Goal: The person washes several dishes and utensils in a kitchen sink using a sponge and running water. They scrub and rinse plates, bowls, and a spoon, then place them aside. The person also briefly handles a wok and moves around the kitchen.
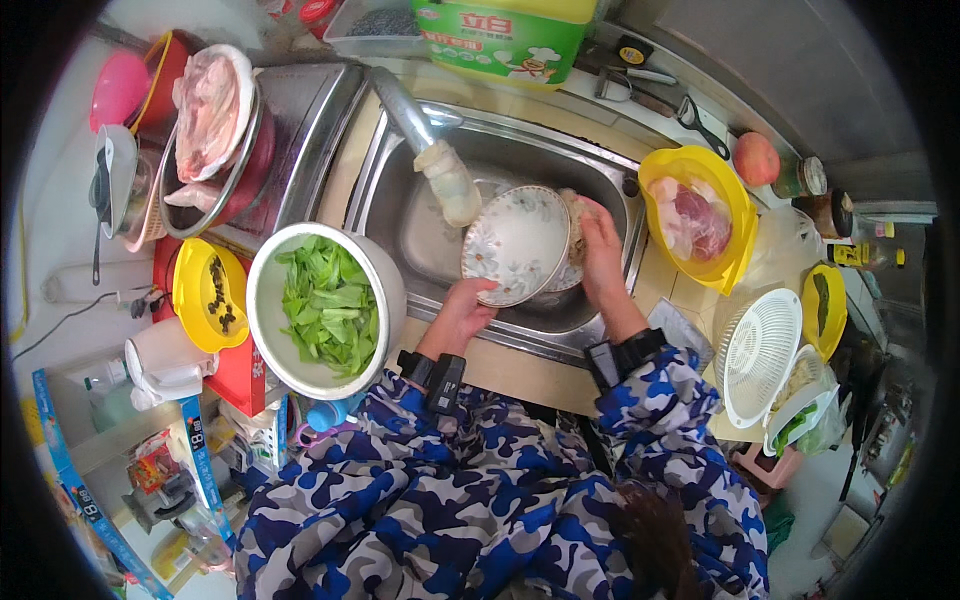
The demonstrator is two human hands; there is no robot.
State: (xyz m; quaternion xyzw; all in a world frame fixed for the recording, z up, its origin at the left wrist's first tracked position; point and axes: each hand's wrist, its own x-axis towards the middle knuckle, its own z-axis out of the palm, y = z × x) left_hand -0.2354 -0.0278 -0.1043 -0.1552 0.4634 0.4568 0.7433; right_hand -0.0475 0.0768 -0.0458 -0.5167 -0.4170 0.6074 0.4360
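Observation:
My left hand [463, 316] grips the near rim of a white dish [517, 244] with a grey floral pattern and a brown edge. The dish is tilted over the stainless steel sink [420, 251]. At its right side, my right hand [602, 251] has its fingers around a tan scrubbing pad or cloth [577, 229], partly hidden by the dish. Part of another patterned dish [568, 279] shows below the pad. A faucet [405, 109] with a pale wrapped spout end [450, 187] reaches over the sink, close to the dish's upper left.
A bowl of cut green leaves [326, 300] stands left of the sink. Raw meat lies in a yellow basket [667, 259] on the right and on a plate [244, 75] at upper left. A green detergent jug [502, 45] stands behind. White strainer [761, 360] at right.

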